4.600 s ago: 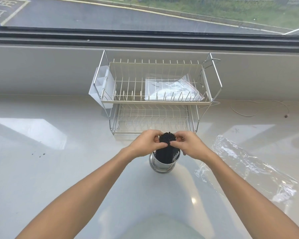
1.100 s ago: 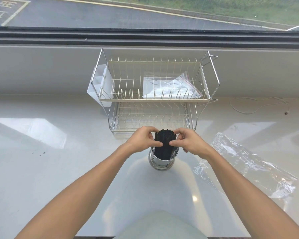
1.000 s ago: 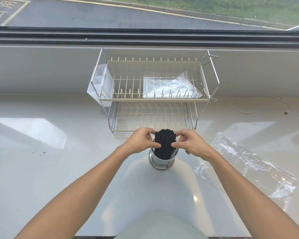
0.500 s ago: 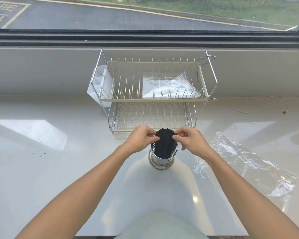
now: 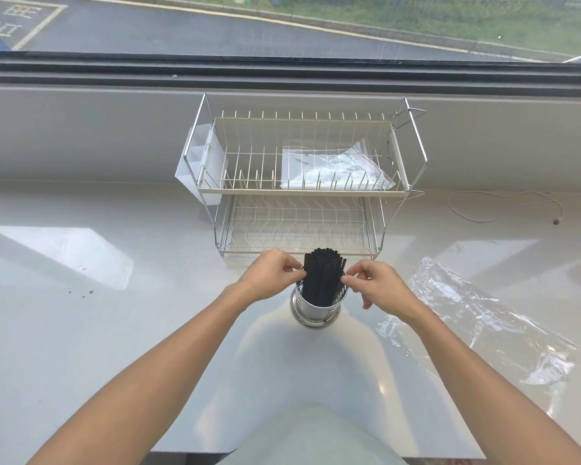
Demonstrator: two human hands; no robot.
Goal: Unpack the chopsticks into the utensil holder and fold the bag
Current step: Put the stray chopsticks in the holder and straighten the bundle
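A bundle of black chopsticks (image 5: 322, 276) stands upright in a round steel utensil holder (image 5: 317, 310) on the pale counter, just in front of the dish rack. My left hand (image 5: 270, 275) is at the bundle's left side, fingertips pinching at the chopsticks near the holder's rim. My right hand (image 5: 374, 286) is at the right side, thumb and forefinger pinched against the bundle, the other fingers loosely curled. The clear plastic bag (image 5: 483, 317) lies flat and crumpled on the counter to the right of my right forearm.
A two-tier wire dish rack (image 5: 302, 189) stands against the wall under the window, with a white plastic caddy (image 5: 200, 162) on its left end and a zip bag of papers (image 5: 332, 166) on its upper shelf. A thin white cord (image 5: 503, 206) lies at the back right.
Both hands have eased slightly outward from the top of the bundle, and the chopsticks have loosened, one tip leaning out to the right. The holder and bag have not moved.
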